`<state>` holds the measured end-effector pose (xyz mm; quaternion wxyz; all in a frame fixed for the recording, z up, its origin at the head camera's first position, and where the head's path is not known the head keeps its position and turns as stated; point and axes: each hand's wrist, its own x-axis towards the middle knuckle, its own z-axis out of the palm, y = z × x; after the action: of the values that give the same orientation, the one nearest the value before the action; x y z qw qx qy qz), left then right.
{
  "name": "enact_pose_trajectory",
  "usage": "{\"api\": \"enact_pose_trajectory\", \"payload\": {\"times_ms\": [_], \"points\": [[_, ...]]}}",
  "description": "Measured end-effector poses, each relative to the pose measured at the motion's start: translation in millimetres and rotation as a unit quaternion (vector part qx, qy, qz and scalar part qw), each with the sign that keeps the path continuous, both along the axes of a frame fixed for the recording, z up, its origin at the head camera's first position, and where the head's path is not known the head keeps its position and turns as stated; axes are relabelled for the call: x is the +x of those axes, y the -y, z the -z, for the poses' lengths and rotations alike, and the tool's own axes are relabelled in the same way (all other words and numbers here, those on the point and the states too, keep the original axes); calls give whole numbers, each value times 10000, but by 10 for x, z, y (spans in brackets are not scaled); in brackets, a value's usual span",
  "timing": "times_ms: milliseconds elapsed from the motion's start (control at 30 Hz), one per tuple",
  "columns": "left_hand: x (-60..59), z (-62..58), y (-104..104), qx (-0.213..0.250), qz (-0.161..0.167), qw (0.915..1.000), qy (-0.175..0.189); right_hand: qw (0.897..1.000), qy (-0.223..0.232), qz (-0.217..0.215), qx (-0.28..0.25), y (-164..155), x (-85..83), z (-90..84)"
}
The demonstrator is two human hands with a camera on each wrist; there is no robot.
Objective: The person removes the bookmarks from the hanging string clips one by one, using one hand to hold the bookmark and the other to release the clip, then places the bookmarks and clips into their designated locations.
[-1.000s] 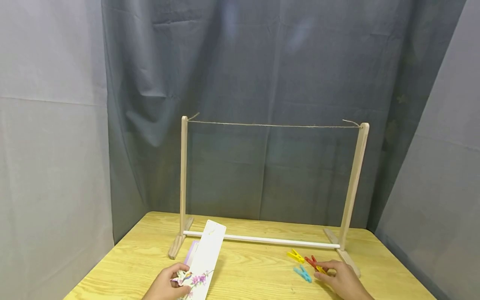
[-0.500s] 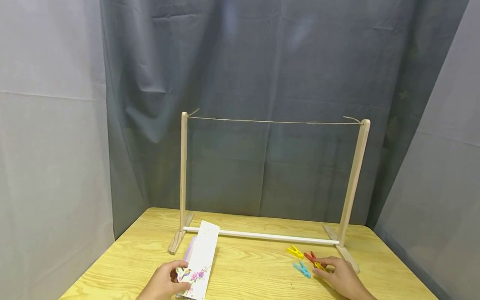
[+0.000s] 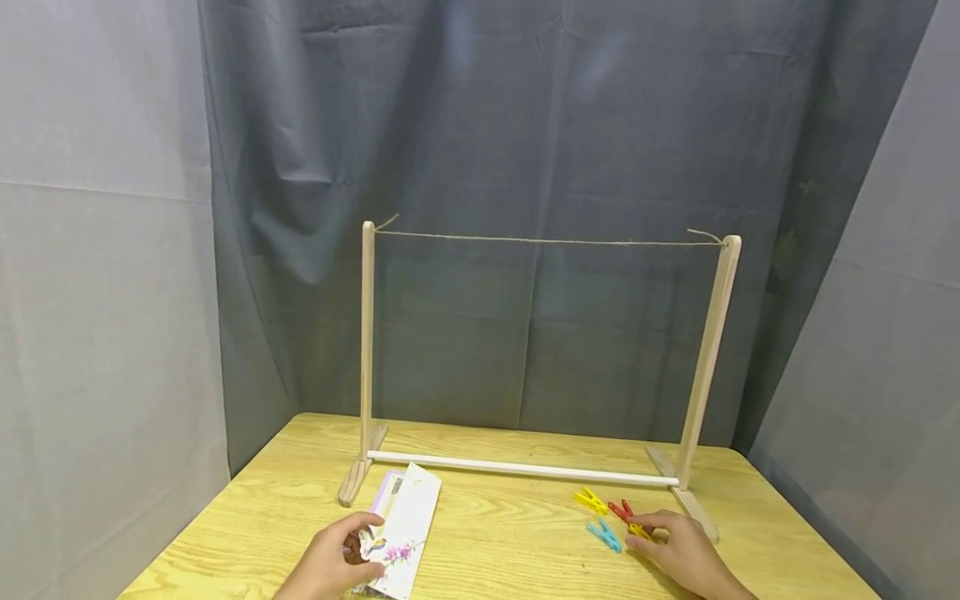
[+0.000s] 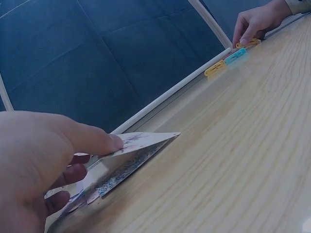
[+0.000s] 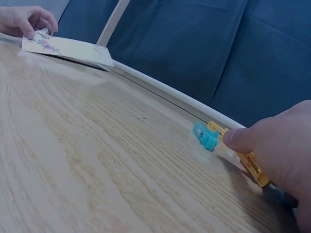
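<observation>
**Holding a card on one side, clothespins on the other**

Watching remotely here, so going by my feeds. My left hand (image 3: 330, 567) pinches the near end of a long flowered card (image 3: 401, 529), thumb on top, fingers curled under; its far end is lifted a bit off the table (image 3: 510, 550). My right hand (image 3: 678, 552) has thumb and fingertips on an orange clothespin (image 3: 639, 531) at the table's right side, though I can't tell if it's really gripped. Blue (image 3: 604, 536), red (image 3: 619, 510) and yellow (image 3: 590, 501) clothespins lie just beside it, in front of the wooden rack (image 3: 705, 367) with its string (image 3: 540, 242).
</observation>
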<state>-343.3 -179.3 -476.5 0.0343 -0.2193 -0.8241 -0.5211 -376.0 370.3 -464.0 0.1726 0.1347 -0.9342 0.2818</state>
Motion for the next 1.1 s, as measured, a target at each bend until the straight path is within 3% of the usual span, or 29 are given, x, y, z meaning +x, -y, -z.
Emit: {"api": "enact_pose_trajectory", "payload": {"times_ms": [367,700,867,1100], "points": [[22,1,-2,-191,167,9995,-212,9999,41,-106,111,-18,9,-6],[14,27,34,-367,-75,9993,80,9997,161,-164,-35,-24,15,6],[14,47,39,-427,-53,9991,-41,9997,145,-171,-18,-31,5,20],[37,64,47,-774,-358,9958,-323,9998,151,-145,76,-40,-8,29]]}}
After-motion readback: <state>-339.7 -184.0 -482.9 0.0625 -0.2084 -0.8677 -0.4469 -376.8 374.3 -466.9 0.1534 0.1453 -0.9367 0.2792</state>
